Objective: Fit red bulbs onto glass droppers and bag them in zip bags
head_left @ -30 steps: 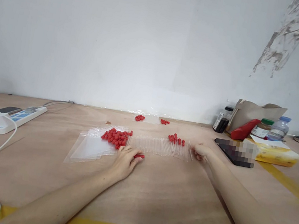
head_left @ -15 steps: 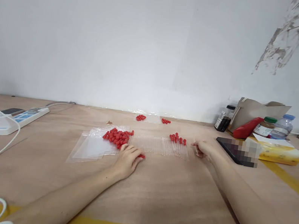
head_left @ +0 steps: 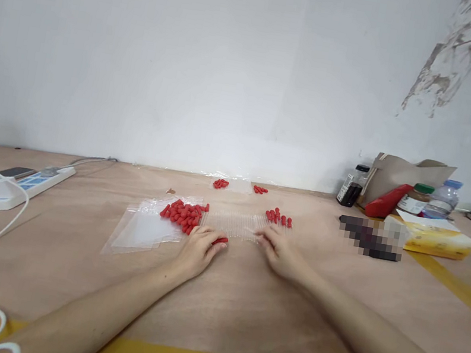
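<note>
At the centre of the brown surface, a row of slim clear tubes lies with long axes roughly twelve to six o'clock. The right hand has come inward from the row's three-o'clock end, bringing it near the left hand; its fingertips appear pinched on one thin transparent tube pointing toward ten. At eight, the left hand curls around a red, elongated, rubbery-looking piece, its long axis aimed near three.
</note>
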`<act>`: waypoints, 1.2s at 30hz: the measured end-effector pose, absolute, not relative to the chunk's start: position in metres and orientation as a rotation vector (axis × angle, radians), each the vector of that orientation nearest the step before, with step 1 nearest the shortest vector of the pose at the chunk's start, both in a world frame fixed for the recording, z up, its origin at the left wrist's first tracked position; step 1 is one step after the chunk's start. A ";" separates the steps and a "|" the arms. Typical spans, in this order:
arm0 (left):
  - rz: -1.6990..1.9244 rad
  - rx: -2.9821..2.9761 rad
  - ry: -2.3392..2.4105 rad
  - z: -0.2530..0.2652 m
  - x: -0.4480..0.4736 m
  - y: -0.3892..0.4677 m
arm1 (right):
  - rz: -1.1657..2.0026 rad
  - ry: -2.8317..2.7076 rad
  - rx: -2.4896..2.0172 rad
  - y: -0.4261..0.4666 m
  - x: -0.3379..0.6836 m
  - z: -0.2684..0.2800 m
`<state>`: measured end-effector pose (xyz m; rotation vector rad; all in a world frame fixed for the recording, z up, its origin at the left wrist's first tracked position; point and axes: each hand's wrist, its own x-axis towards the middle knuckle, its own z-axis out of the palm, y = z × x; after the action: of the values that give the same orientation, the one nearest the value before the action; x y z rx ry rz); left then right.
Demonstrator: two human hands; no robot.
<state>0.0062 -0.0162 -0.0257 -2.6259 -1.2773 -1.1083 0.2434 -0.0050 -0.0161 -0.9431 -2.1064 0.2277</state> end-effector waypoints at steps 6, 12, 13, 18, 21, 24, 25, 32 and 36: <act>-1.109 -2.558 -1.228 -0.023 0.010 -0.020 | 0.059 -2.161 -0.935 -0.023 0.222 -0.026; -1.134 -2.587 -1.207 -0.022 0.012 -0.021 | 0.013 -2.157 -0.965 -0.024 0.223 -0.032; -1.141 -2.591 -1.199 -0.021 0.012 -0.021 | 0.013 -2.159 -0.973 -0.025 0.223 -0.032; -1.195 -2.648 -1.108 -0.021 0.013 -0.024 | 0.052 -2.195 -0.931 -0.026 0.223 -0.032; -1.239 -2.732 -1.025 -0.021 0.013 -0.026 | 0.050 -2.247 -0.864 -0.021 0.227 -0.033; -1.227 -2.814 -0.965 -0.022 0.014 -0.028 | -0.020 -2.326 -0.822 -0.015 0.232 -0.033; -1.203 -2.830 -0.955 -0.022 0.015 -0.028 | -0.049 -2.349 -0.818 -0.014 0.234 -0.032; -1.052 -2.878 -0.983 -0.025 0.015 -0.025 | -0.206 -2.448 -0.848 -0.014 0.237 -0.027; -1.021 -2.885 -1.002 -0.027 0.015 -0.024 | -0.235 -2.460 -0.875 -0.018 0.235 -0.027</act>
<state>0.0148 -0.0237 -0.0270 -2.8847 -1.0021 -1.0212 0.2348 -0.0177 -0.0273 -0.8750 -2.4596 -0.2346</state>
